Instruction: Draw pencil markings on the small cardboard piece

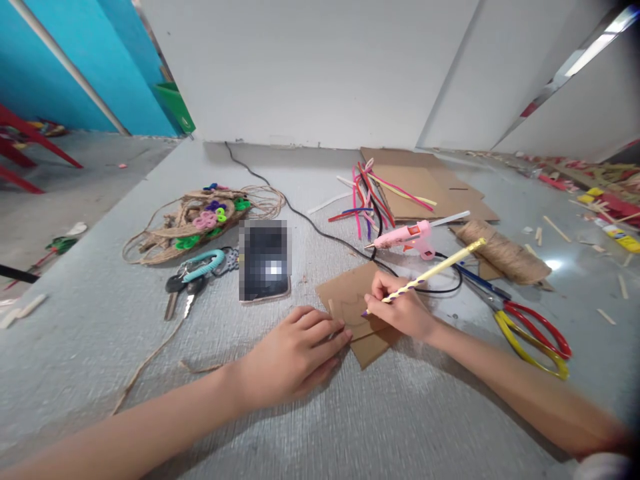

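A small brown cardboard piece (345, 297) lies on the grey floor in front of me, with a faint drawn line on it. My left hand (295, 353) rests flat on its near left edge, fingers stretched out and pressing it down. My right hand (403, 307) is closed around a yellow pencil (435, 270), whose tip touches the cardboard near its middle.
A pink glue gun (407, 235) with a black cord, a jute twine spool (503, 252) and red-and-yellow scissors (530, 327) lie to the right. Pipe cleaners (370, 197) and cardboard sheets (425, 183) sit behind. A phone (265, 260), keys (193, 280) and a twine craft piece (200, 220) lie to the left.
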`<move>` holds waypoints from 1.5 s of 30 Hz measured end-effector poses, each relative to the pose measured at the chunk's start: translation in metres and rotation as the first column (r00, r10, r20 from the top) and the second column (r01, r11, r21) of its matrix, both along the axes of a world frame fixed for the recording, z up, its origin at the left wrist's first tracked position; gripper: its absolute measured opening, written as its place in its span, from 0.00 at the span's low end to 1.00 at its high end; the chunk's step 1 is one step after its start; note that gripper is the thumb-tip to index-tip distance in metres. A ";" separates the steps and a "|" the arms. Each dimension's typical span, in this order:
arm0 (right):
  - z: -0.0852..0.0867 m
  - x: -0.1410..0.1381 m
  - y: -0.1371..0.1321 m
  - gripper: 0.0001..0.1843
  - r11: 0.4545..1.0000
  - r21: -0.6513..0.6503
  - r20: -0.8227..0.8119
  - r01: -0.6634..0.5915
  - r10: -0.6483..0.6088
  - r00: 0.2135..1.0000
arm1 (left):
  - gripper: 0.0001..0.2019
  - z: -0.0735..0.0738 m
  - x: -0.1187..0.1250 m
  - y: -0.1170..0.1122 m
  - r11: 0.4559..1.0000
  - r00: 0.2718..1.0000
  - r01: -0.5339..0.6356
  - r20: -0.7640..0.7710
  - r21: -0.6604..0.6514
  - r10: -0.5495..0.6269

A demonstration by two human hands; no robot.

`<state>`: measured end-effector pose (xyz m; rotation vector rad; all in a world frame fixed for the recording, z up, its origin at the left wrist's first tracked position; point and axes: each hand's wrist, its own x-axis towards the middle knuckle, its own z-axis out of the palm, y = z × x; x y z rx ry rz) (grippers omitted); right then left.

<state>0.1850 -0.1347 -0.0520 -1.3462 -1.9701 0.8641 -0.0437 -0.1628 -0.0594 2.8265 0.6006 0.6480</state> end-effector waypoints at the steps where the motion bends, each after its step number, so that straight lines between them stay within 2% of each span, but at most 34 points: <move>1: 0.000 0.000 0.000 0.13 1.000 -0.006 0.003 -0.003 0.003 1.000 | 0.16 0.000 0.000 0.000 1.000 1.000 0.002 -0.003 0.002 -0.002; 12: 0.001 0.000 0.000 0.13 1.000 0.004 0.002 0.016 -0.016 1.000 | 0.17 -0.002 -0.001 0.000 1.000 1.000 0.009 -0.025 -0.015 -0.009; 45: 0.000 0.001 0.001 0.14 0.999 -0.004 0.049 -0.035 0.035 0.998 | 0.17 -0.004 -0.001 0.001 1.000 1.000 0.022 -0.013 -0.022 -0.023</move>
